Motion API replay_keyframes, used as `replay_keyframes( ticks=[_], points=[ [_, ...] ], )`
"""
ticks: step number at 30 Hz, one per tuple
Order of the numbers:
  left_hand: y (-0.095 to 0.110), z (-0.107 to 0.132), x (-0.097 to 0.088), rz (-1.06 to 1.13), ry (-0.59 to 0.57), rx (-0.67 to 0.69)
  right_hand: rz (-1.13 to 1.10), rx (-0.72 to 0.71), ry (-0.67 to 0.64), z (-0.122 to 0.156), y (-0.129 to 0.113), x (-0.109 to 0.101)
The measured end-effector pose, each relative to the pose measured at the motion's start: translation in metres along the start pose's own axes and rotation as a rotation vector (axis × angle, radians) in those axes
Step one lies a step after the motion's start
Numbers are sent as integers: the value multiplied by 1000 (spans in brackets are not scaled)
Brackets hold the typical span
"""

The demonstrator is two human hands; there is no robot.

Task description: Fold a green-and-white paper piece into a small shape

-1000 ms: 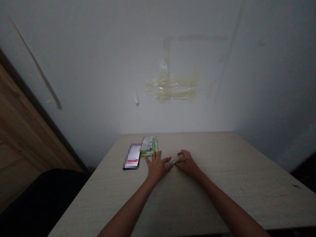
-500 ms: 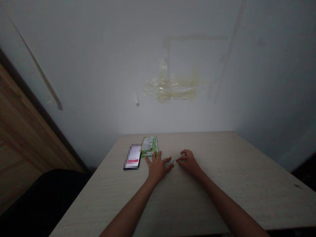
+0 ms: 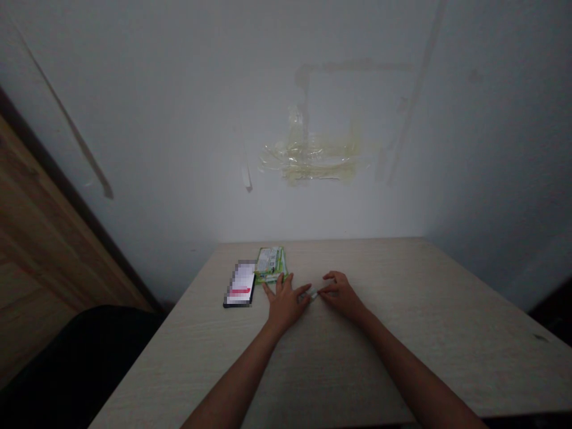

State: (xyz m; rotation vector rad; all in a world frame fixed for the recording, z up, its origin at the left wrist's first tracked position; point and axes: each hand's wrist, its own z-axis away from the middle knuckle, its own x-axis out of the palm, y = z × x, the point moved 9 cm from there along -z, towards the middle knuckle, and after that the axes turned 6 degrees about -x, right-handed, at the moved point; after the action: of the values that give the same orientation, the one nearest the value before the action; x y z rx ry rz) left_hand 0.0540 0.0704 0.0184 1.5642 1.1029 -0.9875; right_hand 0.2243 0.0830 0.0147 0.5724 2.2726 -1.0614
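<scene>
My left hand (image 3: pixel 284 300) lies flat on the pale wooden table (image 3: pixel 402 333), fingers spread, its thumb touching a small pale piece (image 3: pixel 311 294) that looks like paper or a wrapper. My right hand (image 3: pixel 340 294) is beside it, fingers curled, its fingertips pinching the other side of that small piece. Just beyond my left hand lies a green and white packet (image 3: pixel 270 264), close to my fingertips. A phone (image 3: pixel 240 284) with a lit screen lies to the left of the packet.
The table stands against a white wall with old yellowed tape marks (image 3: pixel 310 158). A wooden panel (image 3: pixel 40 250) leans at the left, and something dark (image 3: pixel 75 357) sits low beside the table's left edge.
My right hand has shifted slightly, its fingertips staying on the small piece. My left hand has hardly moved.
</scene>
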Motion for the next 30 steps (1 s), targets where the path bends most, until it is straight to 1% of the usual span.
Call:
replay_keyframes(
  ticks=[4,11,17,22,25,30],
  points=[
    [0,0,-3,4,12,-8,4,-13,-14,0,-3,-1],
    [-2,-1,-6,12,-3,-20,-19,-56,-93,0,-8,-1],
    [-4,-2,-1,14,-10,-20,5,-7,-76,-2,-2,0],
    [-4,-2,-2,13,17,-2,76,18,-38,-7,4,3],
    [-3,-2,-2,17,2,3,132,43,-25,-11,7,6],
    [-1,0,-2,-3,-9,-5,193,45,-33,-10,2,8]
  ],
)
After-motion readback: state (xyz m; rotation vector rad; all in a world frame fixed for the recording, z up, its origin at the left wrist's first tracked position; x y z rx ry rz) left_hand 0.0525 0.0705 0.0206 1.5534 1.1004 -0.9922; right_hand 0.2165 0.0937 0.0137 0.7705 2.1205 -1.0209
